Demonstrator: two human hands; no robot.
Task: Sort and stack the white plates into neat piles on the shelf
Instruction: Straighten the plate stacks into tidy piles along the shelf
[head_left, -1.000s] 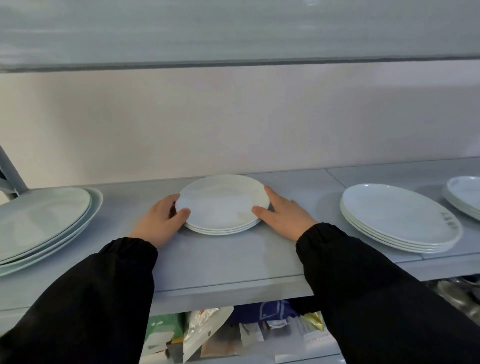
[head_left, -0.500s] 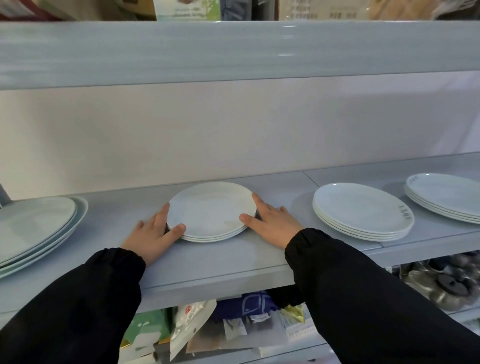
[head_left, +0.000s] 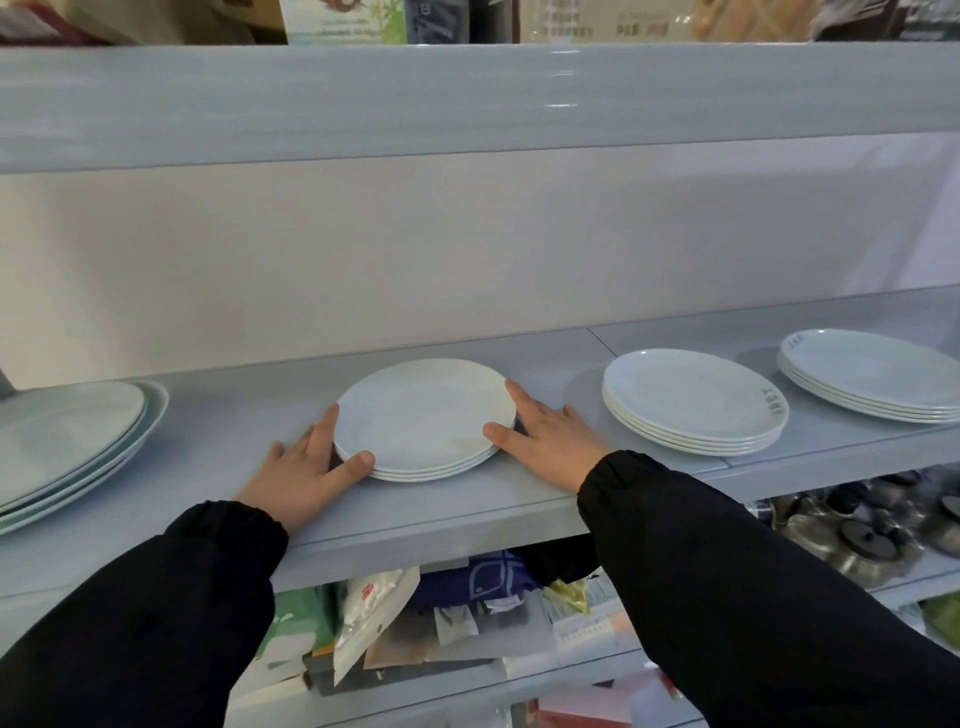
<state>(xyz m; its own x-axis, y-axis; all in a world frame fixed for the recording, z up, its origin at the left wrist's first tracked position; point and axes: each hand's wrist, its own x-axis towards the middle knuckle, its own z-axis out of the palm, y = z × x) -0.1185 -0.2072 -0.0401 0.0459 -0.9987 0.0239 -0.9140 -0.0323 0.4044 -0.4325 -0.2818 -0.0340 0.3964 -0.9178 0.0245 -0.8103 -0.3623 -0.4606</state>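
A small pile of white plates (head_left: 423, 418) sits in the middle of the grey shelf (head_left: 467, 512). My left hand (head_left: 304, 470) lies flat on the shelf against the pile's left rim, thumb pressed to its front edge. My right hand (head_left: 545, 439) cups the pile's right rim, thumb and forefinger touching it. A pile of several larger plates (head_left: 693, 397) stands just to the right. Another pile (head_left: 872, 379) is at the far right. Big oval plates (head_left: 65, 436) are stacked at the far left.
An upper shelf (head_left: 467, 98) hangs low overhead with boxes on top. Below the plate shelf lie packets and bags (head_left: 415, 608), and metal kettles (head_left: 872, 530) stand at the lower right. A pale wall closes the back of the shelf.
My view has tilted up and shifted right, bringing the far right pile fully into sight. Both hands have stayed on the sides of the middle pile.
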